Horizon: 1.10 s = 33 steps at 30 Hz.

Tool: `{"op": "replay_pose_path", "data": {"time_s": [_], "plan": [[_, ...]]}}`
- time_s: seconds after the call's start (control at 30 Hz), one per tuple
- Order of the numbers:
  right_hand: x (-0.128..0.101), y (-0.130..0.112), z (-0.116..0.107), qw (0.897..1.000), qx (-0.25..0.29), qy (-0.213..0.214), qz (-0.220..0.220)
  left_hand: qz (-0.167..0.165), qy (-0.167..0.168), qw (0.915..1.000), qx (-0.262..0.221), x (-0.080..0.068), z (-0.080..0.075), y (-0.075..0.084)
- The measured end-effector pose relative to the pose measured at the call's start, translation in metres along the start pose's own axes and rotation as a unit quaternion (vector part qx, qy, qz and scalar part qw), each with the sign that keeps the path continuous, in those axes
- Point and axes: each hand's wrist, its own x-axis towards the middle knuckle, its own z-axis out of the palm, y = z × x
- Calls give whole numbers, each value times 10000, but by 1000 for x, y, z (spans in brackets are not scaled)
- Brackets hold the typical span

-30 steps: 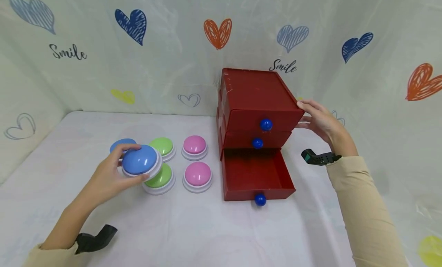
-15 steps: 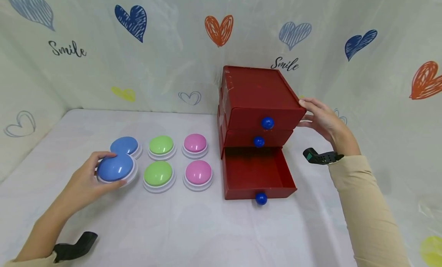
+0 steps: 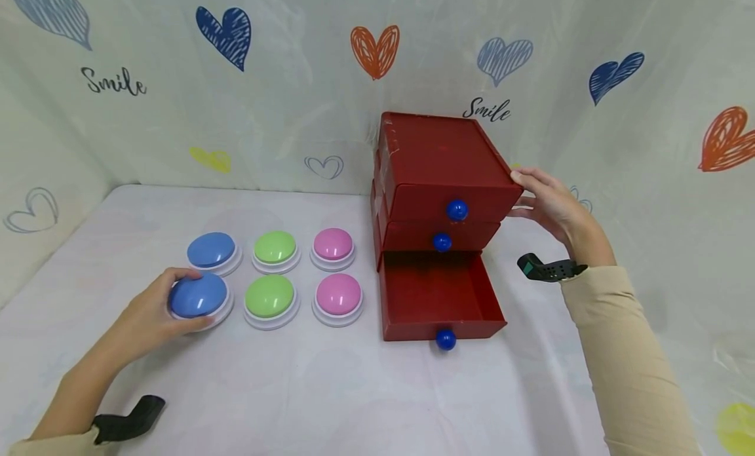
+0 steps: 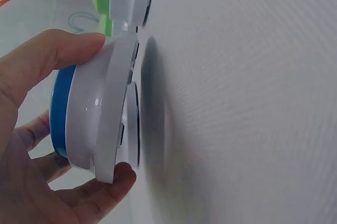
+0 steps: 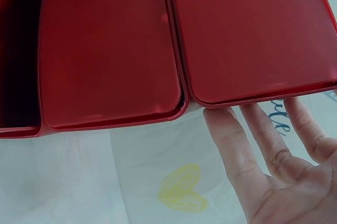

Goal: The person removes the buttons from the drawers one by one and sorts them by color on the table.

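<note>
- On the left of the worktop (image 3: 366,390), a blue button (image 3: 198,295) with a white base is held by the left hand (image 3: 147,315).
- It is gripped by curled fingers (image 4: 68,50) and a thumb, around its rim.
- From the left wrist view, the blue button looks tipped, with its near edge just off the white cloth.
- Right beside it sits a green button (image 3: 270,297), and just behind it a second blue button (image 3: 211,249).
- Two pink buttons (image 3: 337,294) and one more green one are lined up further right.
- On the right, a red drawer box (image 3: 439,181) is touched at its right side by the right hand (image 3: 548,204).
- That hand is flat, with straight fingers (image 5: 231,145), and nothing is held in it.
- The bottom drawer (image 3: 439,295) is pulled out toward the near side, and nothing can be seen inside it.
- The blue button could slip, because its dome is smooth and shiny and only the rim is pinched.
- The green button could be bumped, because so little room is left between the two.
- The red drawer box could be tipped forward by the open drawer if the flat hand is taken away.
</note>
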Motion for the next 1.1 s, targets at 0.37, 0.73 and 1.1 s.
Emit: {"op": "replay_pose_path", "data": {"time_s": [0.37,0.73,1.1], "plan": [[-1,0,-1,10000,51,-17,-63,-19,-187,9998,13,3,2,-8],[-1,0,0,10000,79,4,-14,-114,-422,9990,69,5,-2,-11],[-1,0,1,10000,1,46,53,-82,-508,9987,15,4,-3,-13]]}}
